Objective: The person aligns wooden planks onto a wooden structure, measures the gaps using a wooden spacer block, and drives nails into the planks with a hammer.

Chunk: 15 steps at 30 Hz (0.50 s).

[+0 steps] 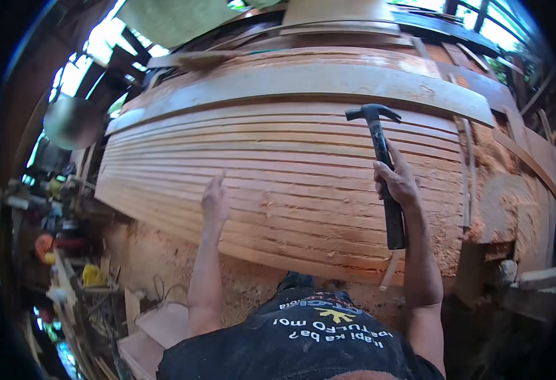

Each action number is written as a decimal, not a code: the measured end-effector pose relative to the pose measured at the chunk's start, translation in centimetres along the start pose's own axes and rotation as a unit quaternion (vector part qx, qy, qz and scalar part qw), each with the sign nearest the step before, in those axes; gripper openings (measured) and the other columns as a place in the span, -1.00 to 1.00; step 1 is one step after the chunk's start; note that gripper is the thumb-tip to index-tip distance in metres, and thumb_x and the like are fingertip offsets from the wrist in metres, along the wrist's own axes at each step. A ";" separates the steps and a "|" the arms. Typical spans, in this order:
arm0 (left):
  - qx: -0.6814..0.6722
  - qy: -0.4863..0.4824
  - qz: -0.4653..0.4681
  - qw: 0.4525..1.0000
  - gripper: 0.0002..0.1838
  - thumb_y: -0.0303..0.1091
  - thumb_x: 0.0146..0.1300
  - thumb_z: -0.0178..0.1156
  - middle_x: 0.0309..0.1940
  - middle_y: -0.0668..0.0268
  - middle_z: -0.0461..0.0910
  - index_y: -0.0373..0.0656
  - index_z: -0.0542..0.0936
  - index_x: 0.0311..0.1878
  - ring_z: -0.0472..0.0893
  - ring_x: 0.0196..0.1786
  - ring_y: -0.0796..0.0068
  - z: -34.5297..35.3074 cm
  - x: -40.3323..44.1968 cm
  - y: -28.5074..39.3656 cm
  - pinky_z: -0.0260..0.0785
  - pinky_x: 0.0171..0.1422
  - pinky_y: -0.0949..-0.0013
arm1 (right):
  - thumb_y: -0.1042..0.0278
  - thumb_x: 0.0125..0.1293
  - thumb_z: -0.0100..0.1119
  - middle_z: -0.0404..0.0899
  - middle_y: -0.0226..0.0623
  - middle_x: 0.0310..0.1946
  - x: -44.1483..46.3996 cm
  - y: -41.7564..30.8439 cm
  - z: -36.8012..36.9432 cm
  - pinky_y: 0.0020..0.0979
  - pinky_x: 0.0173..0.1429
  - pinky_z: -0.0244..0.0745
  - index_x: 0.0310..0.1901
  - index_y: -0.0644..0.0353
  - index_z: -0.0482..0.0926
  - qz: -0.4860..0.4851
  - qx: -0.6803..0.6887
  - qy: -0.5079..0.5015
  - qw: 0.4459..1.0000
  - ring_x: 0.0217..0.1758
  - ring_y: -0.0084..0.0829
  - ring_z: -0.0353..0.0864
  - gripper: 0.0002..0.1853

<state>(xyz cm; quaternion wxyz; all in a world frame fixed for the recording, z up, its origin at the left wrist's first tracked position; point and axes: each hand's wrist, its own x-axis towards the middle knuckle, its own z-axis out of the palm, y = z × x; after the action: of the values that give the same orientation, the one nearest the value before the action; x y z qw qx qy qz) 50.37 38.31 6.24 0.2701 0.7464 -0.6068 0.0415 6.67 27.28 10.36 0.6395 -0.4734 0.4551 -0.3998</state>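
A claw hammer (pixel 377 136) with a black head and dark handle is gripped in my right hand (pixel 399 176), its head pointing away from me over the right part of a wide grooved wooden panel (pixel 278 174). Long parallel grooves run across the panel, and wood shavings lie on its right side. My left hand (pixel 215 199) is over the panel's left-middle part, fingers pointing forward; whether anything is between them is too small to tell. A long pale board (pixel 303 81) lies along the panel's far edge.
Sawdust and shavings (pixel 490 149) pile up at the right beside narrow wood strips. Another wooden sheet (pixel 338 12) stands at the back. On the left are a yellow object (pixel 93 275), scattered tools and wood pieces. Pale boards (pixel 148 339) lie low at the left.
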 end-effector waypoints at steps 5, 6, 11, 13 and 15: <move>0.057 -0.027 -0.338 0.939 -0.66 -0.26 0.42 -0.02 -0.06 -0.11 0.60 -0.22 0.55 0.11 0.57 0.03 -0.12 -9.4 -15.1 -13.7 0.41 0.10 0.04 | 0.42 0.35 0.17 0.43 -0.41 -0.53 0.9 2.6 7.6 -0.47 -0.61 0.44 0.49 -0.02 0.07 0.028 0.030 -0.071 0.997 -0.65 -0.58 0.45 -0.27; 0.063 -0.013 -0.338 0.939 -0.67 -0.26 0.41 -0.02 -0.08 -0.11 0.61 -0.23 0.56 0.09 0.58 0.01 -0.12 -10.4 -16.5 -14.0 0.41 0.08 0.03 | 0.43 0.35 0.16 0.43 -0.41 -0.53 1.1 2.8 9.1 -0.47 -0.61 0.44 0.49 -0.01 0.08 0.035 0.036 -0.086 0.995 -0.64 -0.57 0.46 -0.27; 0.090 -0.006 -0.393 0.915 -0.70 -0.25 0.41 0.00 -0.19 -0.14 0.61 -0.24 0.59 0.00 0.60 -0.08 -0.14 -12.5 -18.8 -15.7 0.43 -0.02 0.01 | 0.39 0.35 0.16 0.45 -0.40 -0.52 3.1 4.3 16.8 -0.46 -0.59 0.45 0.45 0.05 0.15 0.039 0.030 -0.131 0.990 -0.63 -0.57 0.48 -0.34; 0.084 -0.008 -0.386 0.919 -0.71 -0.27 0.40 0.01 -0.23 -0.14 0.61 -0.25 0.59 -0.01 0.61 -0.12 -0.14 -12.7 -19.0 -18.8 0.44 -0.05 0.02 | 0.36 0.35 0.16 0.47 -0.40 -0.52 4.0 5.2 19.5 -0.46 -0.59 0.44 0.44 0.05 0.17 0.040 0.001 -0.117 0.992 -0.63 -0.57 0.47 -0.36; 0.066 -0.021 -0.379 0.923 -0.71 -0.27 0.39 0.02 -0.26 -0.14 0.61 -0.26 0.60 -0.01 0.62 -0.13 -0.13 -12.5 -20.0 -23.2 0.44 -0.07 0.02 | 0.35 0.35 0.15 0.48 -0.39 -0.52 5.1 7.1 21.4 -0.47 -0.59 0.43 0.42 0.06 0.20 0.035 -0.040 -0.089 0.995 -0.64 -0.57 0.47 -0.37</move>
<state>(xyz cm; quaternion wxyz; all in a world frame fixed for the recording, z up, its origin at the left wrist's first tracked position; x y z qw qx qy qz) 70.07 64.38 0.88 0.2030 0.9375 -0.2800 -0.0398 29.21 29.26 5.39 0.6716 -0.5158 0.4283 -0.3154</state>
